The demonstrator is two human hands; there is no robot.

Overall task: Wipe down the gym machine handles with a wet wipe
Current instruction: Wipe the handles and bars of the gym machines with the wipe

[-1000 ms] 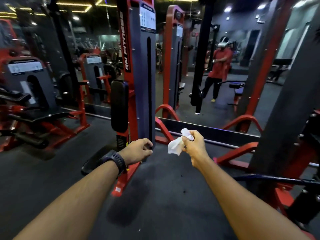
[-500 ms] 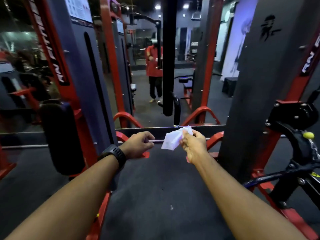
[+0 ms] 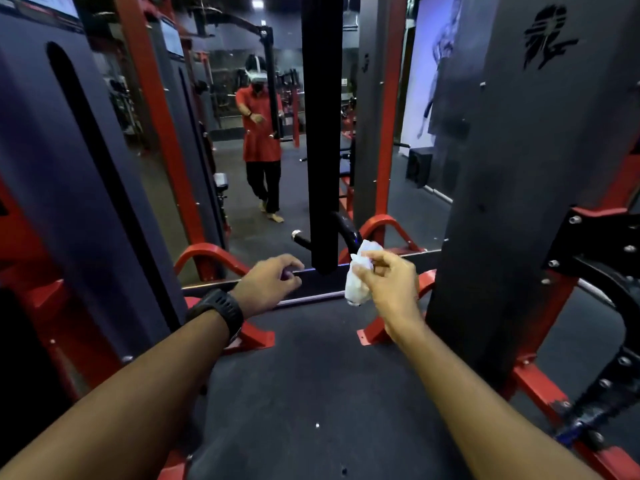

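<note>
Hanging long-axis vertical, wet wipe (image 3: 356,284) in pinching grip of right hand (image 3: 389,284); left hand (image 3: 268,284) loosely curled, empty.

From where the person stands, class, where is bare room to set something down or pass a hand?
Free: the dark floor between the left red foot and right red foot. Crowded: ahead, where the hanging black bar sits between left hand and right hand, which grips the wet wipe.
</note>
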